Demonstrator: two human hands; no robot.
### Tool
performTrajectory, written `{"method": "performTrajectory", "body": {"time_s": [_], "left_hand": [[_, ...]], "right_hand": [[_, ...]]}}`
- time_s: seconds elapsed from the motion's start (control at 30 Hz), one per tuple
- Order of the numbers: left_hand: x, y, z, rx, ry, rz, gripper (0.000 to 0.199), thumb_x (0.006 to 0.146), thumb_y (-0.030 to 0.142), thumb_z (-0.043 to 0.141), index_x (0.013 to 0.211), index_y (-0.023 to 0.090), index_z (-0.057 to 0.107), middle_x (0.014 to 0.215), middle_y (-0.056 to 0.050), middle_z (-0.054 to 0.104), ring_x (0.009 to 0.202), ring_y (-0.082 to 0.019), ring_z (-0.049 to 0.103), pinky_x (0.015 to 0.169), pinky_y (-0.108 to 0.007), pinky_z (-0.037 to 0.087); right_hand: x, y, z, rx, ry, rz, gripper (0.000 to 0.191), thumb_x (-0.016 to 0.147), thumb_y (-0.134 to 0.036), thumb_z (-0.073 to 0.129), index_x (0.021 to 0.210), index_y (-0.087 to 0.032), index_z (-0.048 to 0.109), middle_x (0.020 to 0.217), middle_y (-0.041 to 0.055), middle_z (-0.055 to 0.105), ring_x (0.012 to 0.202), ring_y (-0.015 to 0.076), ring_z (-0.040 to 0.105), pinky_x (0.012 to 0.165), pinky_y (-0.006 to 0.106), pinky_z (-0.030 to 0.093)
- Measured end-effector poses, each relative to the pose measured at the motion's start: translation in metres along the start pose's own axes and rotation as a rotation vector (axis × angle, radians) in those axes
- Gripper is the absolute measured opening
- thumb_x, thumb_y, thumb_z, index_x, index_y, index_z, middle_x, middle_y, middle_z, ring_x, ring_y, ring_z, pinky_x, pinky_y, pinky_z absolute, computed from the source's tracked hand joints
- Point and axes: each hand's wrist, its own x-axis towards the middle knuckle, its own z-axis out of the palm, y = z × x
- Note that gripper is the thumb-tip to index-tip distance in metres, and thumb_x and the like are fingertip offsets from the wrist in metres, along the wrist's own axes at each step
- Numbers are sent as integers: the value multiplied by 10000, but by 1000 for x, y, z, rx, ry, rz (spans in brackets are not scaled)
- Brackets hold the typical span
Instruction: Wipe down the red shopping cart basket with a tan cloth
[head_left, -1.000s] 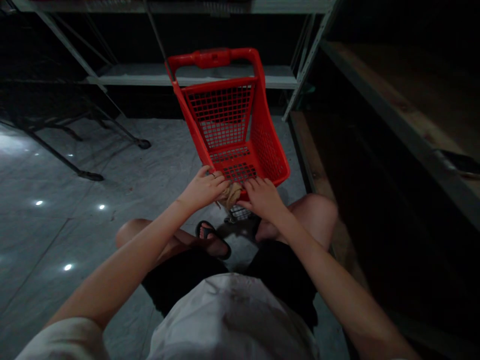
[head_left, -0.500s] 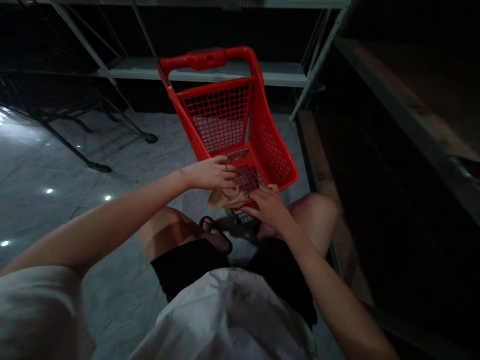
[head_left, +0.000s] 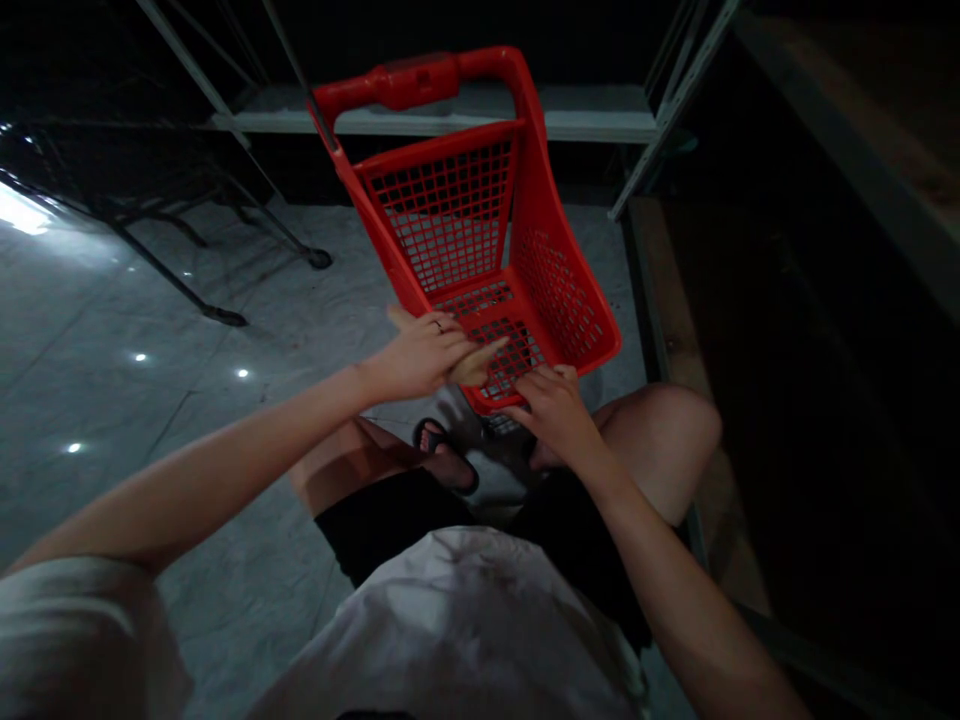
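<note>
A red plastic shopping cart [head_left: 551, 210] with grid walls and a looped handle stands between my knees. My left hand [head_left: 424, 352], a ring on one finger, is closed over a tan cloth [head_left: 474, 368] at the cart's left rim. Parts of the cloth stick out on both sides of the hand. At the near rim, my right hand [head_left: 553, 405] grips the cart's edge, its fingers curled over into the basket.
White metal shelving [head_left: 577, 122] stands behind the cart. On the right is a dark wooden shelf unit [head_left: 667, 300] close to my knee. Dark metal legs with feet [head_left: 225, 316] rest on the grey tiled floor [head_left: 187, 430] at left.
My left hand has moved with the cloth from the near rim to the left rim. The right hand stays at the near rim. The whole view has shifted slightly.
</note>
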Motion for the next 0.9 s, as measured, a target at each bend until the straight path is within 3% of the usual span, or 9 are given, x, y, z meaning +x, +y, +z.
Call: {"method": "performTrajectory", "body": {"time_s": [0.1,0.17,0.3,0.47,0.57,0.63,0.73,0.83,0.9], "left_hand": [[2,51,21,28,70,80,252,934,268,554,1093,158,716,1034,-114,763,1036,-260,673,1074,-434,433],[0,50,25,85,86,137,243,969,269,508,1058,183,716,1025,-96,761,1026,-238,679,1079,-414,439],[-10,-20,10,112,42,97,215,962,200,510,1034,249,706,1129,-54,755,1246,-252,631,1168,-492,389],[-20,-126,-29,96,129,-283,235,1046,234,444,1131,197,659,1315,-19,690,1437,-259,459,1252,-657,211],[-12,-144,-34,119,228,-396,363,1083,243,315,1114,135,660,1251,-48,692,1456,-291,438,1222,-717,160],[-3,-125,-26,95,214,-371,323,1048,217,376,1001,161,691,1063,-41,723,1323,-272,570,1225,-653,254],[6,-58,-10,-10,113,-271,210,943,153,507,959,194,713,895,-40,720,1001,-244,698,1040,-470,508],[6,13,-2,-162,61,-172,296,925,129,506,1142,222,685,979,-40,749,896,-227,710,840,-385,551],[8,41,-2,-282,111,-173,343,911,116,497,1213,230,614,1001,-30,739,859,-198,702,776,-342,547]], "right_hand": [[1,-5,2,-19,-25,20,106,935,-265,724,946,-159,719,909,102,760,930,276,602,881,398,324],[0,-8,2,-17,-40,13,86,934,-234,698,970,-161,724,920,107,760,934,280,591,884,401,321],[0,-9,0,7,-44,-33,137,966,-313,688,923,-184,705,899,87,754,930,267,582,897,392,310],[-1,-9,-1,-6,-10,-30,258,983,-433,680,883,-196,674,886,75,754,918,255,587,906,381,299],[-1,-11,-2,-19,-37,-22,258,965,-439,706,902,-189,685,915,77,765,928,260,604,873,382,308],[0,-15,-5,-17,-66,0,271,954,-452,717,915,-184,696,941,84,771,949,269,625,858,387,324],[4,-22,-15,27,-122,58,316,965,-489,688,991,-176,720,1015,110,787,1009,291,664,896,407,362],[10,-24,-27,173,-214,127,471,969,-534,654,1258,-163,681,1138,147,789,1072,326,699,970,449,408],[16,-20,-35,402,-275,185,592,974,-571,618,1430,-196,580,1221,139,773,1109,325,713,985,461,458]]}}
